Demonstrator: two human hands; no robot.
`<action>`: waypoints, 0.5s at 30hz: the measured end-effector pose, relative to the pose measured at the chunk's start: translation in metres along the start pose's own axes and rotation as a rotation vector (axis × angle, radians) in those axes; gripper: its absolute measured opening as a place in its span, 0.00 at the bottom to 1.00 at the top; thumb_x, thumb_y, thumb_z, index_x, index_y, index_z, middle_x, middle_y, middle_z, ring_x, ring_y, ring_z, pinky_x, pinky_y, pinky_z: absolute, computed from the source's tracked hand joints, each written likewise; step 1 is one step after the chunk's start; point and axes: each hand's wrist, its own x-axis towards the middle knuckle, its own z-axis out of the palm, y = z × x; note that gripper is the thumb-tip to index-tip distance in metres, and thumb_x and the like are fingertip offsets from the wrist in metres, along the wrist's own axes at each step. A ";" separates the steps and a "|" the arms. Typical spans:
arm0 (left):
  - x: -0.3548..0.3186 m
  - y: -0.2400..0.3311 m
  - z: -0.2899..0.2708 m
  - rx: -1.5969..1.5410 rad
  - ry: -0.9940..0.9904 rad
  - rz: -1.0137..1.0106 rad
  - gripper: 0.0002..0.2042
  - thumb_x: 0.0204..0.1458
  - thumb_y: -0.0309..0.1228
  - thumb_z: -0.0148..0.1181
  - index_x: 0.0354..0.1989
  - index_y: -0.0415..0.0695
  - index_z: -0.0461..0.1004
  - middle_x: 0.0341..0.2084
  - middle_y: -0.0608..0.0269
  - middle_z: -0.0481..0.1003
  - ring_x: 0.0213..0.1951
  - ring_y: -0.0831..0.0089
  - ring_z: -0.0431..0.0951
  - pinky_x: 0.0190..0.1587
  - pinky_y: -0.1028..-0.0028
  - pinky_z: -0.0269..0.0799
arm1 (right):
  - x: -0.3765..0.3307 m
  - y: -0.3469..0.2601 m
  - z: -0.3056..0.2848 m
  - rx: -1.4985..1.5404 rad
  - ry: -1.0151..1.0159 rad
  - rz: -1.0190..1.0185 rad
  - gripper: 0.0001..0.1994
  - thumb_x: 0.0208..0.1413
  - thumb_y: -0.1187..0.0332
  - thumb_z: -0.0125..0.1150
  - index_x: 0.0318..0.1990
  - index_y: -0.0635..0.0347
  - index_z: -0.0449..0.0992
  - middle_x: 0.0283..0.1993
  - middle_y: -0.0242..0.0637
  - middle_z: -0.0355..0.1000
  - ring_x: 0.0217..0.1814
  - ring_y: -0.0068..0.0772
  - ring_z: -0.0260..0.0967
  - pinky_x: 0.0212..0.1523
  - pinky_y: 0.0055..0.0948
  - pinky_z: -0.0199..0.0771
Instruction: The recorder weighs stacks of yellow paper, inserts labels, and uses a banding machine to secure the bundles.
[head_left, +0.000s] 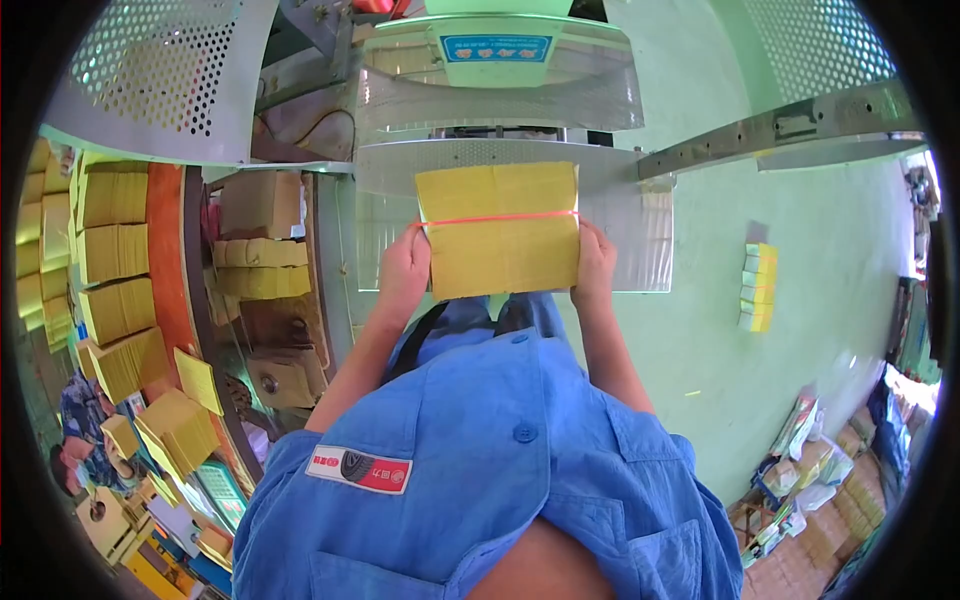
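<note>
Between my two hands is a bundle of yellow paper point(500, 250), with a pink band point(510, 216) running across its upper middle. My left hand point(407, 268) grips the bundle's left edge, thumb near the band. At the opposite edge my right hand point(594, 262) is closed on the same bundle. Most of the fingers are hidden at the sides and underneath. The bundle lies over the metal machine table point(620, 225); I cannot tell whether it rests on it or is held just above.
A clear guard point(500, 95) and the green machine body stand beyond the table. A metal bar point(780, 130) juts in at right. To the left, an orange-edged bench point(170, 240) carries several yellow paper stacks point(115, 252). Another small stack point(758, 287) sits on the green floor at right.
</note>
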 end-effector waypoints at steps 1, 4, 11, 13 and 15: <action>0.001 0.008 -0.002 0.031 -0.003 -0.026 0.15 0.62 0.33 0.43 0.49 0.36 0.71 0.30 0.37 0.73 0.32 0.46 0.75 0.34 0.61 0.69 | -0.001 0.000 0.000 0.003 0.010 -0.002 0.18 0.59 0.67 0.45 0.46 0.73 0.75 0.39 0.38 0.75 0.39 0.25 0.71 0.39 0.22 0.70; 0.010 0.016 -0.015 0.204 -0.037 -0.037 0.15 0.61 0.33 0.45 0.48 0.36 0.72 0.29 0.37 0.73 0.31 0.45 0.75 0.33 0.61 0.69 | -0.002 0.001 0.000 0.053 0.064 -0.006 0.16 0.59 0.68 0.50 0.46 0.73 0.75 0.39 0.38 0.75 0.38 0.25 0.71 0.39 0.22 0.70; 0.019 0.003 -0.035 -0.224 0.079 0.029 0.13 0.57 0.29 0.55 0.49 0.38 0.72 0.42 0.53 0.77 0.40 0.67 0.77 0.40 0.70 0.71 | -0.002 -0.018 -0.008 -0.022 0.031 -0.154 0.10 0.57 0.74 0.56 0.45 0.69 0.75 0.41 0.36 0.75 0.41 0.20 0.71 0.42 0.20 0.71; 0.017 -0.001 -0.031 -0.334 0.003 0.003 0.11 0.56 0.27 0.56 0.47 0.38 0.72 0.43 0.58 0.76 0.41 0.72 0.75 0.42 0.72 0.71 | -0.002 -0.026 -0.007 -0.072 -0.028 -0.241 0.11 0.57 0.75 0.56 0.46 0.69 0.75 0.41 0.36 0.75 0.41 0.20 0.71 0.43 0.20 0.71; 0.013 -0.001 -0.027 -0.443 -0.069 -0.025 0.09 0.56 0.25 0.57 0.44 0.39 0.72 0.43 0.63 0.75 0.43 0.76 0.73 0.43 0.74 0.70 | -0.003 -0.030 0.000 -0.009 -0.088 -0.216 0.08 0.58 0.74 0.55 0.43 0.68 0.75 0.38 0.33 0.74 0.40 0.18 0.69 0.42 0.19 0.69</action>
